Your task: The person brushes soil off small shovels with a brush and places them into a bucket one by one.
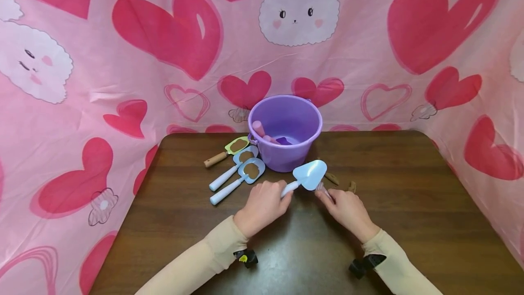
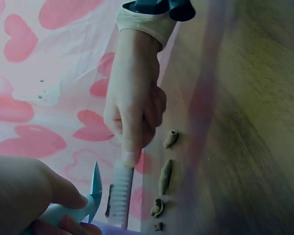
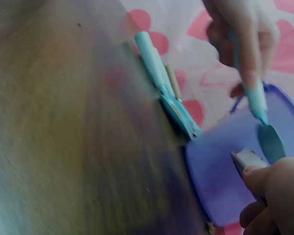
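My left hand [image 1: 264, 206] grips the pale handle of a light-blue hand trowel [image 1: 312, 173], its blade turned up in front of the bucket. My right hand [image 1: 350, 211] pinches a narrow, pale ribbed tool [image 2: 120, 198] near the blade's right edge; its exact kind is unclear. In the right wrist view that tool's pale end [image 3: 250, 159] comes close to the trowel blade [image 3: 271, 142]; whether they touch I cannot tell. Several brown clay-like pieces [image 2: 165, 177] lie on the table near my right hand.
A purple bucket [image 1: 286, 158] stands at the table's back, with pink-handled items [image 1: 259, 127] inside. Left of it lie two blue trowels [image 1: 223, 193] and a green one with a wooden handle [image 1: 215, 159], brown patches on their blades. A heart-printed cloth [image 1: 294, 67] hangs behind.
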Tool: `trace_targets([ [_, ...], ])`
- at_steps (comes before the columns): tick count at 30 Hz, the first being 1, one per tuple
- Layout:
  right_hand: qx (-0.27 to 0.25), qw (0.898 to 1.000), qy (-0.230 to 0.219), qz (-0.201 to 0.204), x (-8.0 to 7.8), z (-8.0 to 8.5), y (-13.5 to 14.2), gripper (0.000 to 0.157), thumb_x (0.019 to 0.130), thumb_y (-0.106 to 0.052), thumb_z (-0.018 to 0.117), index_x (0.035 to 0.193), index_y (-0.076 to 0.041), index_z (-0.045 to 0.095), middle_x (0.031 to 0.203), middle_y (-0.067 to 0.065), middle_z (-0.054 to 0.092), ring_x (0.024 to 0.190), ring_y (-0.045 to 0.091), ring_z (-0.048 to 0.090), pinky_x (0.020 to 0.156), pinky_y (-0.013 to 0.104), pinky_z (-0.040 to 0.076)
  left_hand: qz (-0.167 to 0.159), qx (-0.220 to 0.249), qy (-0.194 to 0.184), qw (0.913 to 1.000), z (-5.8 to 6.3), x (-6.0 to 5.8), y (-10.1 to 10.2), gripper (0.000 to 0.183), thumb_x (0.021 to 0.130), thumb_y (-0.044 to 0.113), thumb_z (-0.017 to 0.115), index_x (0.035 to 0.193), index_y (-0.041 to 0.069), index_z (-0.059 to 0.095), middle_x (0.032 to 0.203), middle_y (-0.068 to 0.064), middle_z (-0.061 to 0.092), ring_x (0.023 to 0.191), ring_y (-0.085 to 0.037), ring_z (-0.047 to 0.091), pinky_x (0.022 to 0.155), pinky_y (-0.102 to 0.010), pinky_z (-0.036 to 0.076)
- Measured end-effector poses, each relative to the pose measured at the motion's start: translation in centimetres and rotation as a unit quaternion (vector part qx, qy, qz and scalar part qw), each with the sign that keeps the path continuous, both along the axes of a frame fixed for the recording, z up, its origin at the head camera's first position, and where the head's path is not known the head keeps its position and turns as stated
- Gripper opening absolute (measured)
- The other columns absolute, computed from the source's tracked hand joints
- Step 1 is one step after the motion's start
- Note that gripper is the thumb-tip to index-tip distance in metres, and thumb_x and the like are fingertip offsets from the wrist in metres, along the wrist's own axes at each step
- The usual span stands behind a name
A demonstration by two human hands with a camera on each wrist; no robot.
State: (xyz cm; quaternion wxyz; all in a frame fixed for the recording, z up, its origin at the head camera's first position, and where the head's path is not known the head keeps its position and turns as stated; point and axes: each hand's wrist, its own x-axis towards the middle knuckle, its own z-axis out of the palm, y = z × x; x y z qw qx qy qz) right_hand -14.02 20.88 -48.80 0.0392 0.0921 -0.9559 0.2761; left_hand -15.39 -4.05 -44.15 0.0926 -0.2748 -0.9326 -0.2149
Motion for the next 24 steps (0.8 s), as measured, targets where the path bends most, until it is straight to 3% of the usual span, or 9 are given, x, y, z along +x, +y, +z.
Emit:
trace_targets([
  [5,-0.013,1.000,-0.001,0.024,0.20,0.05,-0.73,0.041,0.100,-0.039,0.069,0.068,-0.019,0.052,0.057,-0.010,0.037,0.050,0.007,0.036,0.048,0.025,0.028,-0.003,-0.010,0.010,0.9999,0.18,-0.09,0.13,0.028,0.097,0.023,0.072,0.075,0.013,0.057,0.058,0.003,0.045,0.050,-0.020,0.053,0.046,-0.037,0.042],
  [24,-0.015,0.999,0.027,-0.018,-0.07,0.08,-0.14,0.044,0.102,-0.031,0.067,0.067,-0.014,0.047,0.061,-0.005,0.033,0.056,0.015,0.039,0.054,0.031,0.032,-0.018,-0.011,-0.030,0.9993,-0.10,-0.03,-0.76,0.024,0.096,0.022,0.073,0.077,0.013,0.061,0.058,0.004,0.045,0.051,-0.015,0.051,0.046,-0.034,0.039],
])
